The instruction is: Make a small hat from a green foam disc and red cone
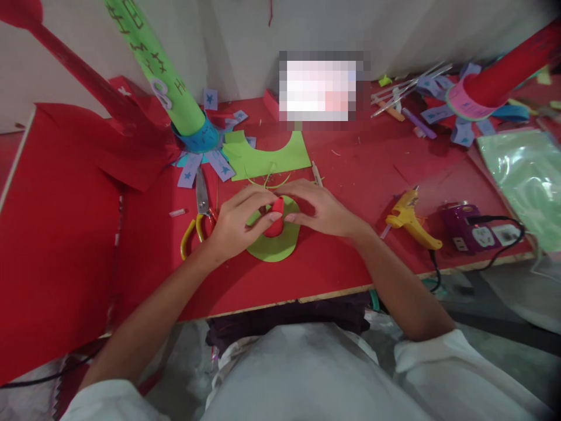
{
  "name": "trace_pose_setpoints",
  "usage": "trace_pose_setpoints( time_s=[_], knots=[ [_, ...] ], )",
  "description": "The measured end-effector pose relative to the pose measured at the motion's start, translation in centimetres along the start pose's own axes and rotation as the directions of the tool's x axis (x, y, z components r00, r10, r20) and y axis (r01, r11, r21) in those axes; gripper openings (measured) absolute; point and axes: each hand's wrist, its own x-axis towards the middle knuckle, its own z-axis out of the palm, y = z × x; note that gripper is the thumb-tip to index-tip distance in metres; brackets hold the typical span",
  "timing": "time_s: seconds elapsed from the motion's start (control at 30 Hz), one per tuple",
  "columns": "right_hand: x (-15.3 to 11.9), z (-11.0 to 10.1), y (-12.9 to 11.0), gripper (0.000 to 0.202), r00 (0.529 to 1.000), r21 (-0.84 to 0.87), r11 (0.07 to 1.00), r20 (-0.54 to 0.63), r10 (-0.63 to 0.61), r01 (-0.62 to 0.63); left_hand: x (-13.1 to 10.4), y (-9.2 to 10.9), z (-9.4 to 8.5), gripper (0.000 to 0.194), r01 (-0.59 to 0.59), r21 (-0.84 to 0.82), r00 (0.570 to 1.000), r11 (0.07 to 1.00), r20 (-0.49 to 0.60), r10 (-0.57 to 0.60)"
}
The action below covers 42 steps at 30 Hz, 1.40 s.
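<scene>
A small red rolled or folded piece (275, 227) stands on a round green disc (274, 251) lying on the red table. My left hand (241, 219) is closed on the red piece, thumb along its near side and fingers behind it. My right hand (326, 210) arches over the disc's right side, thumb and fingers apart, close to the red piece; whether its fingertips touch it I cannot tell. Just beyond both hands lies a green sheet (267, 161) with a curved cutout. Scissors (201, 196) with yellow and red handles rest left of my left hand.
A yellow glue gun (412, 219) and a purple power socket block (468, 228) are on the right. A green tube (164, 76) rises at the left near a large red board (65, 234). Clear sticks (412, 88) lie at the back, and a plastic-wrapped green pack (521, 175) is far right.
</scene>
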Motion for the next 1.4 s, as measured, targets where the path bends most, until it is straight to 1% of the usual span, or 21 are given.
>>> trace_pose_setpoints(
  time_s=[0.07, 0.17, 0.23, 0.33, 0.4, 0.43, 0.47, 0.5, 0.53, 0.57, 0.6, 0.63, 0.67, 0.7, 0.83, 1.03, 1.17, 1.3, 1.4],
  knots=[
    [0.0, -0.1, 0.0, 0.057, 1.0, 0.006, 1.0, -0.004, 0.007, -0.007, -0.7, -0.3, 0.1, 0.022, 0.005, 0.015, 0.999, 1.0, -0.046, -0.005],
    [0.1, 0.8, 0.0, 0.062, 1.0, 0.004, 1.0, 0.001, -0.023, 0.023, -1.2, -0.6, 0.4, 0.023, -0.001, 0.037, 0.994, 0.999, -0.11, 0.005],
    [0.3, 1.6, 0.2, 0.056, 0.999, -0.022, 0.999, -0.004, -0.037, 0.037, -1.1, -0.6, 0.6, 0.021, -0.02, 0.03, 0.991, 0.999, -0.13, 0.024],
    [0.4, 2.2, 0.6, 0.043, 0.999, -0.079, 0.996, -0.016, -0.03, 0.029, -0.9, -0.6, 0.6, 0.021, 0.003, -0.001, 0.993, 1.0, -0.121, -0.003],
    [0.4, 2.1, 0.9, 0.04, 1.0, -0.111, 0.994, -0.018, 0.001, -0.003, -1.0, -0.8, 0.3, 0.024, 0.051, 0.012, 0.993, 0.999, -0.105, -0.049],
    [0.4, 2.0, 1.0, 0.04, 1.0, -0.122, 0.992, -0.015, 0.022, -0.024, -1.1, -1.0, 0.1, 0.024, 0.059, 0.048, 0.995, 0.997, -0.086, -0.054],
    [0.4, 1.8, 1.2, 0.041, 0.999, -0.132, 0.99, -0.009, 0.04, -0.041, -1.4, -1.2, -0.2, 0.022, 0.036, 0.107, 0.998, 0.994, -0.055, -0.031],
    [0.3, 1.7, 1.3, 0.043, 0.999, -0.139, 0.989, 0.002, 0.054, -0.054, -1.7, -1.3, -0.5, 0.019, -0.017, 0.181, 1.0, 0.983, -0.001, 0.017],
    [0.2, 1.6, 1.3, 0.044, 0.998, -0.145, 0.988, 0.015, 0.063, -0.06, -2.1, -1.5, -0.8, 0.017, -0.108, 0.256, 0.993, 0.961, 0.079, 0.09],
    [0.2, 1.5, 1.4, 0.046, 0.997, -0.151, 0.987, 0.028, 0.067, -0.062, -2.5, -1.7, -1.1, 0.018, -0.209, 0.315, 0.972, 0.926, 0.172, 0.161],
    [0.1, 1.5, 1.4, 0.048, 0.997, -0.158, 0.986, 0.038, 0.067, -0.06, -2.8, -1.8, -1.3, 0.02, -0.298, 0.348, 0.942, 0.889, 0.26, 0.214],
    [0.1, 1.4, 1.4, 0.05, 0.997, -0.163, 0.985, 0.044, 0.068, -0.06, -3.2, -1.8, -1.5, 0.021, -0.361, 0.365, 0.912, 0.858, 0.329, 0.244],
    [0.1, 1.5, 1.4, 0.052, 0.996, -0.169, 0.984, 0.047, 0.07, -0.061, -3.5, -1.9, -1.6, 0.022, -0.397, 0.371, 0.891, 0.839, 0.374, 0.256],
    [0.1, 1.5, 1.4, 0.054, 0.996, -0.175, 0.983, 0.045, 0.071, -0.062, -3.8, -1.9, -1.7, 0.021, -0.41, 0.372, 0.881, 0.833, 0.397, 0.257],
    [0.0, 1.6, 1.3, 0.058, 0.997, -0.19, 0.98, 0.037, 0.069, -0.061, -4.4, -1.9, -1.7, 0.021, -0.395, 0.388, 0.89, 0.833, 0.385, 0.243],
    [0.0, 1.5, 1.3, 0.053, 0.998, -0.199, 0.979, 0.048, 0.049, -0.038, -4.7, -2.2, -1.5, 0.029, -0.338, 0.421, 0.906, 0.842, 0.387, 0.171],
    [0.0, 1.6, 1.3, 0.053, 0.998, -0.196, 0.98, 0.041, 0.05, -0.041, -4.8, -2.2, -1.5, 0.029, -0.335, 0.434, 0.91, 0.836, 0.38, 0.167],
    [0.0, 1.7, 1.3, 0.055, 0.998, -0.19, 0.981, 0.034, 0.05, -0.043, -4.7, -2.2, -1.5, 0.034, -0.31, 0.438, 0.913, 0.844, 0.385, 0.136],
    [0.0, 1.6, 1.2, 0.057, 0.998, -0.189, 0.981, 0.039, 0.047, -0.038, -4.7, -2.2, -1.5, 0.032, -0.3, 0.438, 0.921, 0.847, 0.365, 0.137]
  ],
)
